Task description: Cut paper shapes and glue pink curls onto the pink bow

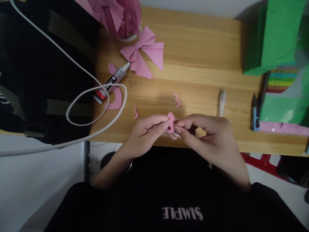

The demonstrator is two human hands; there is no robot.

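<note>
Near the table's front edge, my left hand (pixel 151 130) pinches a small pink foam cutout (pixel 171 118) with curvy edges between thumb and fingers. My right hand (pixel 205 132) meets it from the other side, thumb and forefinger closed at the cutout's right edge. Whether a smaller bit sits in that right pinch is hidden. Beyond the hands lies a wavy pink strip (pixel 177 100), and a similar strip (pixel 136 111) rests to the left. A glue tube (pixel 112 83) lies farther left on top of a larger pink cutout (pixel 117 99).
A folded pink bow (pixel 142 53) lies by a pink paper bundle (pixel 118 16) at the back. A white cable (pixel 82 120) loops over the black bag (pixel 48 80) and glue tube. To the right are a white pen (pixel 222 102), a blue cutter (pixel 254 112) and green sheets (pixel 275 35).
</note>
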